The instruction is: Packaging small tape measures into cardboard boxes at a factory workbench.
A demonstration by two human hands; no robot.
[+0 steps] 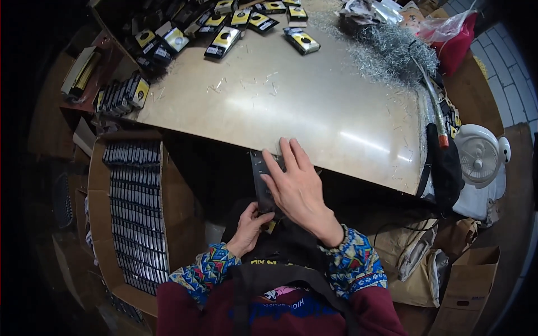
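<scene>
So L hand (250,228) pinches blk pc (261,196), R hand (301,189) over it

We cannot see all of the dark flat piece (261,196), since the right hand (298,187) covers part of it; the upper edge cuts off the black-and-yellow boxes (223,40), and beneath the desk (269,106) we find only darkness

Pale table (252,78) streaked with light (364,142)
</scene>
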